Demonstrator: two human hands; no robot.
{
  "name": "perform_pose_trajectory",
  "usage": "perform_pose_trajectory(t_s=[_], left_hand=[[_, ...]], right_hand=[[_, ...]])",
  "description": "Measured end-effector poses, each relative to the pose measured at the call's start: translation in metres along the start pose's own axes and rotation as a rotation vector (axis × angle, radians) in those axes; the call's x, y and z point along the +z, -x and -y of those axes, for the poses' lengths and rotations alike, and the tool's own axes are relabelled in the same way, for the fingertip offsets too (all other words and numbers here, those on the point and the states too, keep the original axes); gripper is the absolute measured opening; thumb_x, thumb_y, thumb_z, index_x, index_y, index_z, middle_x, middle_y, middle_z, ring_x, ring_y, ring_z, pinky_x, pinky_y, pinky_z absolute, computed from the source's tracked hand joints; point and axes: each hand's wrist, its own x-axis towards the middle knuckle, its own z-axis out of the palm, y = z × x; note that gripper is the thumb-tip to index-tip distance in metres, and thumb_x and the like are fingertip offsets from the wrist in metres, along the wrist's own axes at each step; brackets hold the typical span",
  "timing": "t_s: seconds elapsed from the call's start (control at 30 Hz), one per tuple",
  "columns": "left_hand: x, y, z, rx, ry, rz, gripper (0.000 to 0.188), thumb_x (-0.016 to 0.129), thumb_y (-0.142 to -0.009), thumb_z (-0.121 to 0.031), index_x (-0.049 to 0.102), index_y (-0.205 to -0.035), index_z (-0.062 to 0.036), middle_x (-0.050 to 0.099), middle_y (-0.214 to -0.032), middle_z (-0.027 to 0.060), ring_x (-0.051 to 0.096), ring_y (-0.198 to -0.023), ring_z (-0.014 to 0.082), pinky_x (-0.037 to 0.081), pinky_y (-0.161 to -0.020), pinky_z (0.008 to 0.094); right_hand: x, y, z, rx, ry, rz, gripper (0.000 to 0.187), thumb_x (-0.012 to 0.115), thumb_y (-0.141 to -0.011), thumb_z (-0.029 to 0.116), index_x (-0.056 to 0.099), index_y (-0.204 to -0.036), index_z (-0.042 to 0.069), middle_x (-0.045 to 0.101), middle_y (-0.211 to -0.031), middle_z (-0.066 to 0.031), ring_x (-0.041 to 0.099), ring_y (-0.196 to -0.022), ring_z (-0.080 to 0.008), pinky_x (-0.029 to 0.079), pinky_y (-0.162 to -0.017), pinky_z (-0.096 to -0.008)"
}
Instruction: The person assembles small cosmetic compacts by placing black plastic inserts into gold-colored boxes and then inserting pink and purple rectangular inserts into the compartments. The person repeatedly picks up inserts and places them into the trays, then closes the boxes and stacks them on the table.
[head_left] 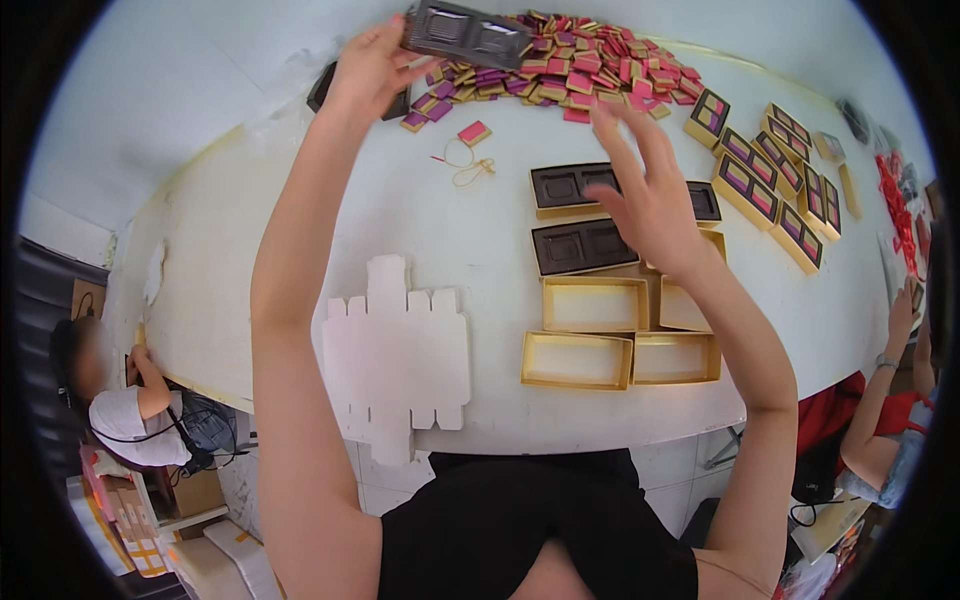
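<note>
the left hand [374, 70], fingers closed on one end of a black two-cell tray [468, 36], held it up at the far side of the white table [215, 255], in front of a heap of pink, purple and gold pieces [585, 72]. the right hand [655, 195], fingers open and spread, hung over gold boxes with black inserts [572, 212]; i could not tell whether it touched them. nearer: open gold boxes [575, 384]. left: a flat white carton blank [398, 350]. right: filled boxes [738, 208].
</note>
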Motion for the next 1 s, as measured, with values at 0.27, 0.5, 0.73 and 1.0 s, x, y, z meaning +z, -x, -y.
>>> perform_pose_trajectory(t_s=[0.27,0.5,0.73,1.0], left_hand=[[0.065,0.108,-0.006,-0.231,0.267,0.245,0.029,0.044,-0.105,-0.018,0.055,-0.124,0.0003,0.065,-0.118,0.0101,0.063,-0.108,0.0214,0.051,-0.102,0.0472],[0.016,0.126,0.02,0.013,-0.113,0.037,0.034,0.043,-0.106,-0.023,0.059,-0.118,0.0039,0.065,-0.116,0.0121,0.065,-0.104,0.0214,0.054,-0.099,0.0443],[0.114,0.163,0.018,-0.206,0.263,0.228,0.032,0.047,-0.105,-0.023,0.058,-0.119,0.0038,0.064,-0.115,0.0125,0.064,-0.105,0.0217,0.055,-0.096,0.0415],[0.088,0.137,0.061,0.139,-0.054,0.115,0.03,0.05,-0.104,-0.024,0.062,-0.112,0.0015,0.066,-0.103,0.0067,0.065,-0.095,0.0158,0.056,-0.092,0.0338]], right_hand=[[-0.033,-0.035,0.022,0.103,-0.25,0.047,0.073,0.081,-0.071,0.011,0.044,-0.134,0.003,0.054,-0.119,-0.0208,0.051,-0.111,-0.0407,0.041,-0.096,-0.0491],[-0.109,0.027,-0.019,0.077,0.085,0.115,0.053,0.076,-0.084,0.017,0.053,-0.13,0.005,0.05,-0.136,-0.0144,0.051,-0.122,-0.031,0.041,-0.104,-0.042],[-0.056,0.025,0.023,-0.001,0.014,0.134,0.088,0.082,-0.072,0.017,0.035,-0.144,0.002,0.047,-0.135,-0.0207,0.047,-0.125,-0.0377,0.042,-0.103,-0.0458],[-0.072,0.05,-0.013,0.012,0.112,-0.067,0.06,0.072,-0.081,-0.002,0.053,-0.137,0.011,0.061,-0.122,-0.0084,0.062,-0.107,-0.0234,0.052,-0.091,-0.0328]])
